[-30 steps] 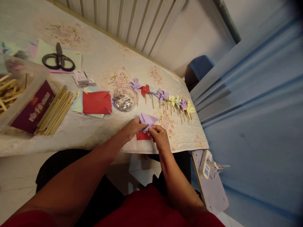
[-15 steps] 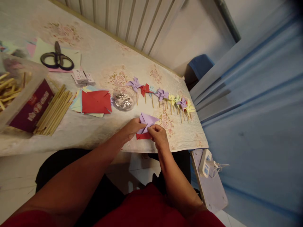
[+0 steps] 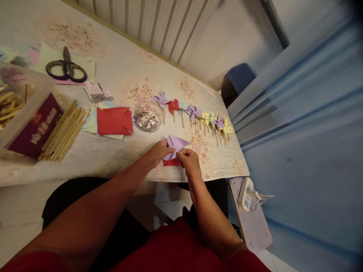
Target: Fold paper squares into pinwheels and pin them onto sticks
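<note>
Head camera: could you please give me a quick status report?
Left hand and right hand both pinching the lilac paper. Red paper beneath it. Table edge close; nothing blocking.

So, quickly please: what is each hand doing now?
Left hand: fingers closed on the purple paper.
Right hand: fingers pinching the same purple paper.

You see a dim, warm-lit scene with soft, weak shadows and no harsh glare. The clear bowl of sequins (image 3: 148, 117) catches small glints. The wide lens bends the edges strongly: the table (image 3: 119, 71) edge curves, and the top-right corner darkens. The left margin blurs, smearing the plastic box (image 3: 17, 102).
</note>
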`<state>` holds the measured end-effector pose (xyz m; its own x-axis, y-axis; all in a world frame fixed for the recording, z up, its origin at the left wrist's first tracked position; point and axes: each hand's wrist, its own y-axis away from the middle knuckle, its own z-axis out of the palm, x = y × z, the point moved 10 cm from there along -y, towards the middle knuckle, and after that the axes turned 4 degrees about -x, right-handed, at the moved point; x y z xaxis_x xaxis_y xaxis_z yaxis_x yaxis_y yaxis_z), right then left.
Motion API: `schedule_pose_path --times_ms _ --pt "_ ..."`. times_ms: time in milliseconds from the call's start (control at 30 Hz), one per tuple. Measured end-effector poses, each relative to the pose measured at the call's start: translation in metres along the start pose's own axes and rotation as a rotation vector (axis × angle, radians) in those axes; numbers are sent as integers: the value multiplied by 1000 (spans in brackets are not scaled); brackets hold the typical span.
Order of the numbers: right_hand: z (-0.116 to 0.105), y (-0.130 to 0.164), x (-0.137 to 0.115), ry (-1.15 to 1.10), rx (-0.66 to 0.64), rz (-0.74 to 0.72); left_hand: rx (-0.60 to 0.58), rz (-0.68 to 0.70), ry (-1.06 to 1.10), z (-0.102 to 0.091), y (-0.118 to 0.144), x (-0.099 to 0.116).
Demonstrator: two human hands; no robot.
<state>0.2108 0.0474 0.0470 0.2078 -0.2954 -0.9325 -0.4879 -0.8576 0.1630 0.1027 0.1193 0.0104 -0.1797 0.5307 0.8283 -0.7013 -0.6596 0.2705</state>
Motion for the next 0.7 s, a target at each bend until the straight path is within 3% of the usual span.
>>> schedule_pose_path --times_ms 700 --pt "-2 2 -2 68 -10 -9 -16 29 -53 3 3 6"
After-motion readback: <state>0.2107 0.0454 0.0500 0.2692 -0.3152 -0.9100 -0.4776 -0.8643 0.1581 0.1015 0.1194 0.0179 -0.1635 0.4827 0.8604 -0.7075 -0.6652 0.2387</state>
